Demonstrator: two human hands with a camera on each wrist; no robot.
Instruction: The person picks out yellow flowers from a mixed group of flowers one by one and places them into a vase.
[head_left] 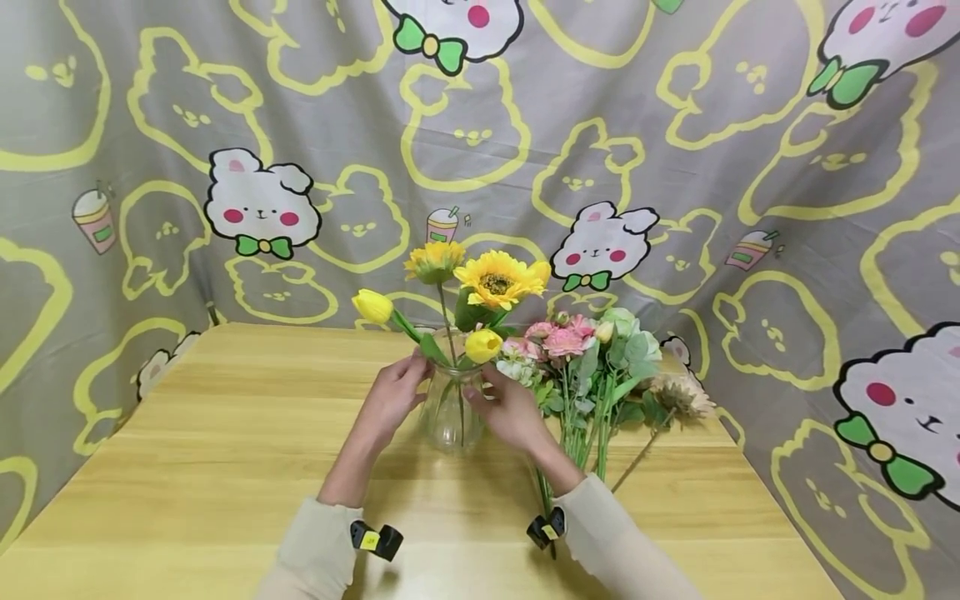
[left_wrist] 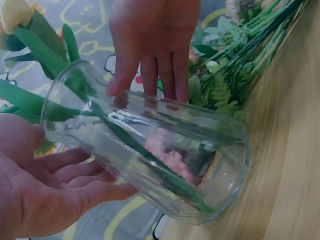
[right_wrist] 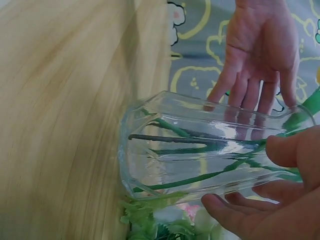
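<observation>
A clear glass vase point(head_left: 450, 421) stands on the table between the two hands. It holds sunflowers point(head_left: 498, 282) and yellow tulips point(head_left: 483, 344), their green stems point(right_wrist: 175, 150) crossing inside the glass. On its left side, the left hand point(head_left: 395, 389) touches the vase with fairly straight fingers, its palm facing inward. Opposite it, the right hand point(head_left: 512, 410) rests on the right side, thumb toward the front and fingers extended along the glass. The left wrist view shows the right hand's straight fingers point(left_wrist: 165, 75) against the vase wall.
Right of the vase lies a bunch of pink flowers point(head_left: 564, 337), pale green blooms point(head_left: 628, 332) and leafy stems on the wooden table point(head_left: 247, 442). A beige flower point(head_left: 678, 396) lies farther right. A cartoon-patterned curtain point(head_left: 360, 108) hangs behind and along the sides.
</observation>
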